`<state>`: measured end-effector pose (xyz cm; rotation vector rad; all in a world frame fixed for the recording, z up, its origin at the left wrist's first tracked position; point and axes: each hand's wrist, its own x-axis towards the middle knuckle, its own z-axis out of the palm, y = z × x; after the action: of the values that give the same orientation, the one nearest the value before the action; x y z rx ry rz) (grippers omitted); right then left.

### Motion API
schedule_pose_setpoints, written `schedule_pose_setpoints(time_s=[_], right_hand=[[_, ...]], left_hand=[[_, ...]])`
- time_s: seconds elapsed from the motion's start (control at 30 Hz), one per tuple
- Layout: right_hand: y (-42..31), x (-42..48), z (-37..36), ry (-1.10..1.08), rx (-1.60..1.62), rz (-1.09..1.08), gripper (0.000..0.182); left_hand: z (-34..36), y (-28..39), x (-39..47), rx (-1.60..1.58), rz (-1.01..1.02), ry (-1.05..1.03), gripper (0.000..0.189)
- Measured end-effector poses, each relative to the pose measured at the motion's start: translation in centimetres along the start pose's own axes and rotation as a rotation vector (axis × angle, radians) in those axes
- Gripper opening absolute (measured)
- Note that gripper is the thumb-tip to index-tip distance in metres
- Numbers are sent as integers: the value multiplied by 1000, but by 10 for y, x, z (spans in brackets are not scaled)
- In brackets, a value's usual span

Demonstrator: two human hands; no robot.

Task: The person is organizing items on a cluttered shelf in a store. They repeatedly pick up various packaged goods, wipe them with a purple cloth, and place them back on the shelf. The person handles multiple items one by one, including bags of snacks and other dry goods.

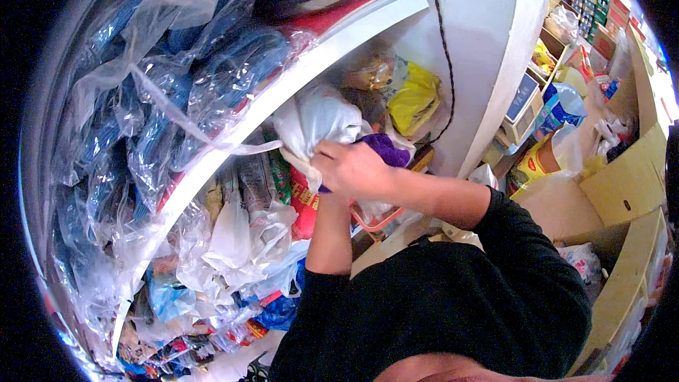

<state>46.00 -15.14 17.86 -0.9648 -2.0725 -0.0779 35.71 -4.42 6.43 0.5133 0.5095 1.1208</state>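
My right hand (353, 170) is curled on the gathered edge of a filled white plastic bag (323, 116), below the white shelf edge (297, 85). My left forearm (331, 239) comes up from below to the same spot; the left hand is mostly hidden behind the right one, so its grip cannot be made out. A dark purple cloth (390, 149) lies right beside the knuckles. A yellow plastic bag (416, 98) sits behind, near the wall. Left of my wrists is a red printed packet (304, 207).
Clear-wrapped blue items (175, 90) fill the shelf above; a translucent strip (180, 116) hangs over its edge. Crumpled plastic bags (233, 239) crowd underneath. A dark twisted cord (445, 53) runs down the wall (482, 26). To the right stands an open cardboard box (620, 185).
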Motion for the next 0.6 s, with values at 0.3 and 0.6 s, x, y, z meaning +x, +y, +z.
schedule_pose_setpoints(time_s=[0.3,0.6], right_hand=[[-24,-26,0,14,395,154,12],[-3,-65,36,-128,650,335,24]], left_hand=[[-40,58,-64,229,332,274,52],[-38,66,-155,357,443,475,55]])
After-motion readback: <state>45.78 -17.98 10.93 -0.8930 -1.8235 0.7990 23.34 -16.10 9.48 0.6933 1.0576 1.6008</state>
